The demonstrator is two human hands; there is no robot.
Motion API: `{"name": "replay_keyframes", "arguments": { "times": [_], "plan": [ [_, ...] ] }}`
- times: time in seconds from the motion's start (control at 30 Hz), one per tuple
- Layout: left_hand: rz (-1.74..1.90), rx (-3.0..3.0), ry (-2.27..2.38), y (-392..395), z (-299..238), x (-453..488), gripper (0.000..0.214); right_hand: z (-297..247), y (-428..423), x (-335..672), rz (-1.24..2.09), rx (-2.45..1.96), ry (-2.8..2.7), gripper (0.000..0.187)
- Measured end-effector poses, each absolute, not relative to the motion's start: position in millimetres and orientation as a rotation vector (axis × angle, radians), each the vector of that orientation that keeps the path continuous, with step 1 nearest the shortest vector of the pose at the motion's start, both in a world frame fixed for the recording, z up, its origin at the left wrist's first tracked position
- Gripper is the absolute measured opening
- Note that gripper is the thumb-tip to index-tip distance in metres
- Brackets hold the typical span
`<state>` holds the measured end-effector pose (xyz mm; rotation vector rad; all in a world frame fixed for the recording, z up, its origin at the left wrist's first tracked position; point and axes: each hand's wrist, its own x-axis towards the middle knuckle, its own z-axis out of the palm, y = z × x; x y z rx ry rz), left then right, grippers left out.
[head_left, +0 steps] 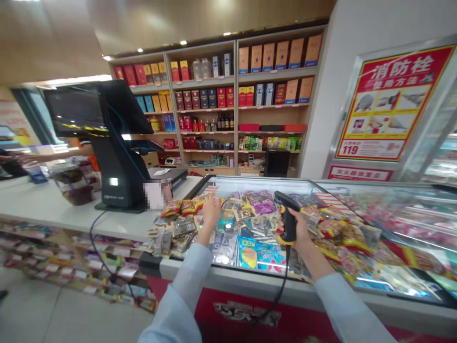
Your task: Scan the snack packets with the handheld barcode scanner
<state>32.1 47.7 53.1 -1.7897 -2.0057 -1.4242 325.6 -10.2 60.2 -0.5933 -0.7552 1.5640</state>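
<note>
My right hand (297,228) is wrapped around the grip of a black barcode scanner (290,221), held upright with its head at the top and its cable (285,274) hanging down over the freezer's front edge. My left hand (212,209) is stretched forward over the goods, fingers bent in on a red-and-yellow snack packet (194,205) at the far side; its fingertips show only in part. Below both hands, many small packets lie on the glass top, among them a purple packet (259,201) and a blue pouch (248,252).
A black checkout terminal (121,157) stands on the white counter (71,216) at the left, beside clear tubs (73,183). More red-and-yellow packets (352,233) are heaped at the right. Shelves of boxes (203,97) line the back wall. Another person's arm (60,153) shows at the far left.
</note>
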Motion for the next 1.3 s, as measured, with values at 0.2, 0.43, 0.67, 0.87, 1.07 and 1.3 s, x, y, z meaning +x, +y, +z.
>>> {"name": "replay_keyframes", "arguments": {
  "times": [0.2, 0.43, 0.67, 0.87, 1.07, 1.3],
  "plan": [
    [-1.369, -1.800, -2.033, 64.2, 29.9, 13.1, 0.041, 42.9, 9.6, 270.3, 1.701, -0.717, -0.751, 0.020],
    [-1.027, -1.876, -2.040, 96.3, 13.7, 10.4, 0.057, 20.4, 20.3, 247.7, 1.804, -0.821, -0.709, 0.024],
    [-0.709, -1.926, -2.084, 104.9, 2.8, 6.1, 0.062, 11.8, 24.1, 246.6, 1.817, -0.876, -0.758, 0.027],
    [-0.619, -1.887, -2.091, 101.0, 4.6, 6.0, 0.060, 2.4, 27.2, 245.4, 1.853, -0.909, -0.816, 0.031],
    [-0.587, -1.867, -2.130, 95.4, 14.1, 8.6, 0.062, -0.4, 25.2, 247.7, 1.900, -0.897, -0.825, 0.033],
    [-0.591, -1.935, -2.167, 90.4, 21.4, 8.3, 0.058, 1.2, 25.1, 248.6, 1.907, -0.913, -0.839, 0.033]
  ]
}}
